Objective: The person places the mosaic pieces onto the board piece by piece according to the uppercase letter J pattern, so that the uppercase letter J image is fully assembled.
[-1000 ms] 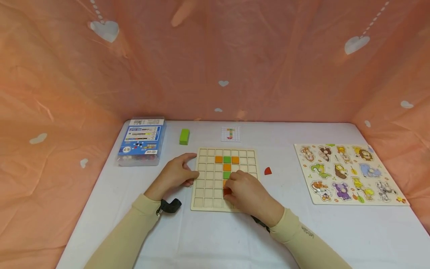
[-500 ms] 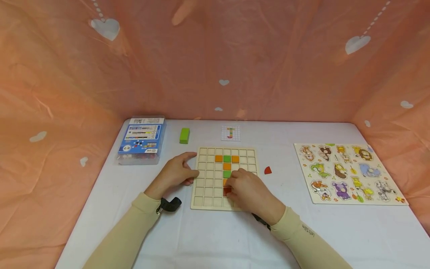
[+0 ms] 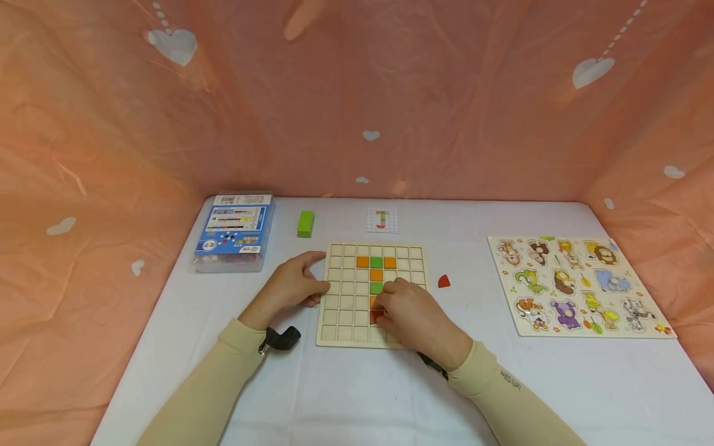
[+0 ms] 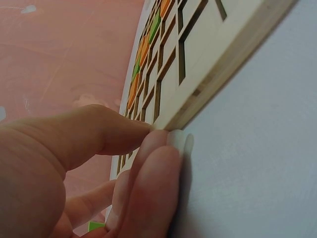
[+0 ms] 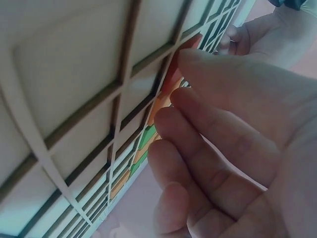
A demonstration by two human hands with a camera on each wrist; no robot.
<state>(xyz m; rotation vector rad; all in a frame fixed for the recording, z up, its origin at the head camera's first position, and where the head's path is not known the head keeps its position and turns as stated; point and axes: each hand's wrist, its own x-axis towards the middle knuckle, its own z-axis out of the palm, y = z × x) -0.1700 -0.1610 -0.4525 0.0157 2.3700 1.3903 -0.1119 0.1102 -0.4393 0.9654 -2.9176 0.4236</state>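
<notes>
A wooden grid board (image 3: 346, 303) lies flat in front of me, with orange and green square tiles (image 3: 376, 262) set in its cells as a T-like row and column. My left hand (image 3: 287, 286) holds the board's left edge, its thumb (image 4: 106, 130) at the rim and fingertips (image 4: 163, 168) against the side. Low in the column, my right hand (image 3: 415, 316) holds a red tile (image 3: 375, 316) at its cell. The right thumb (image 5: 218, 69) lies on the red tile, other fingers bent beside it. Part of the column is hidden under this hand.
A red quarter-round piece (image 3: 444, 281) lies right of the board. Behind stand a green block (image 3: 305, 224) and a small pattern card (image 3: 382, 220). A plastic box with blue label (image 3: 234, 232) is back left; an animal puzzle board (image 3: 580, 288) lies right.
The right hand has shifted very slightly over the red tile, which shows a little more from under its fingers. The left hand keeps its place at the board's edge.
</notes>
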